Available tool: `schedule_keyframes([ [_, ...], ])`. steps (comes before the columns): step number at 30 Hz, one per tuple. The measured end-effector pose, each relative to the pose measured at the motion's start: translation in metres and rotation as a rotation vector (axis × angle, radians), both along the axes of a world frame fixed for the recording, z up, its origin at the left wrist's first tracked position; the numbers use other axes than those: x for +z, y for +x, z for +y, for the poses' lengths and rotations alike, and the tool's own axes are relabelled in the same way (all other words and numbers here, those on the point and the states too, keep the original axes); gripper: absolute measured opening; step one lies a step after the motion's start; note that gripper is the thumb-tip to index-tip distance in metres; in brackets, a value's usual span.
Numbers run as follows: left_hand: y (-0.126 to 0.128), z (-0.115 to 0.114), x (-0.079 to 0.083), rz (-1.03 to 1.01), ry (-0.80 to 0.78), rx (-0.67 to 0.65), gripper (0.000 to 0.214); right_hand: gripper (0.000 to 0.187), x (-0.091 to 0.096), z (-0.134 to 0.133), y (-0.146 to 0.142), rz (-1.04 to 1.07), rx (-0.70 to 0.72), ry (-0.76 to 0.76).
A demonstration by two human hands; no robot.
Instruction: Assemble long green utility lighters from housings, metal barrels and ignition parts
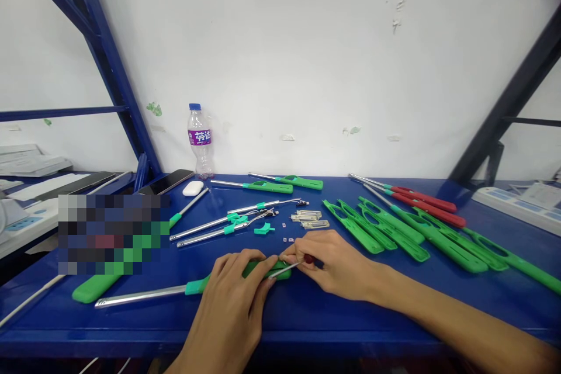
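A green long-nosed lighter [199, 287] lies near the front of the blue table, its metal tube pointing left. My left hand [239, 286] is closed over its handle and presses it down. In my right hand [333, 260] is a screwdriver [284, 269] with a dark red handle, its thin shaft angled down-left to the lighter's handle. The tip is hidden by my left fingers. Just beyond lie small white pieces [286, 239], a loose teal trigger [264, 229] and clear fuel tanks [309, 219].
Metal lighter tubes with wires [225, 228] lie left of centre. Green handle shells [372, 225] and red lighters [427, 204] are spread to the right. Two whole green lighters [267, 187] lie at the back by a plastic bottle [201, 149]. Power strips [517, 210] flank the table.
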State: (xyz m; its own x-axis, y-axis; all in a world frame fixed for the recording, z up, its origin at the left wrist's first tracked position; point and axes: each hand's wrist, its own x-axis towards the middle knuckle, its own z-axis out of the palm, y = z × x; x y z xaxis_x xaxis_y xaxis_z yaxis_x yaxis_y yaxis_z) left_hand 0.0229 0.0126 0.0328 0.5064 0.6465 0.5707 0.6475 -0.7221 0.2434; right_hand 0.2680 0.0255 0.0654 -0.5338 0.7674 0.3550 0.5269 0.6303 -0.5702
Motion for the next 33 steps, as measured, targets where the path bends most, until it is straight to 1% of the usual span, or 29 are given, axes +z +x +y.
schedule_keyframes([
  [4,-0.002,0.001,0.000,0.043,-0.024,-0.027,0.034,0.039,0.001,0.003,-0.004,0.078,-0.019,-0.068],
  [7,-0.001,0.000,0.002,0.036,-0.028,-0.011,0.033,0.045,0.003,0.005,-0.008,0.148,-0.041,-0.143],
  [11,0.002,-0.002,0.003,0.001,-0.030,0.002,0.032,0.047,0.006,0.007,-0.013,0.212,-0.068,-0.236],
  [16,0.003,-0.002,0.002,-0.010,-0.038,-0.002,0.033,0.044,0.009,0.007,-0.014,0.215,-0.079,-0.277],
  [20,0.002,-0.001,0.000,-0.019,-0.028,0.000,0.032,0.047,0.013,0.006,-0.012,0.188,-0.076,-0.262],
  [23,0.002,0.000,-0.001,-0.024,-0.023,-0.007,0.033,0.044,0.019,0.004,-0.009,0.172,-0.130,-0.212],
  [25,0.002,0.000,0.000,-0.030,-0.012,-0.012,0.033,0.036,0.024,0.003,-0.006,0.160,-0.173,-0.167],
  [28,0.001,0.000,-0.001,-0.028,-0.009,-0.011,0.034,0.017,0.028,0.005,0.001,0.163,-0.217,-0.111],
  [29,0.001,-0.001,-0.002,-0.026,-0.013,-0.006,0.035,0.017,0.029,0.007,0.004,0.176,-0.232,-0.103],
  [31,0.000,-0.001,-0.003,-0.023,-0.026,0.005,0.035,0.025,0.032,0.010,0.010,0.222,-0.258,-0.101],
  [33,-0.001,-0.001,-0.005,-0.027,-0.038,0.016,0.034,0.027,0.035,0.012,0.014,0.286,-0.274,-0.097],
])
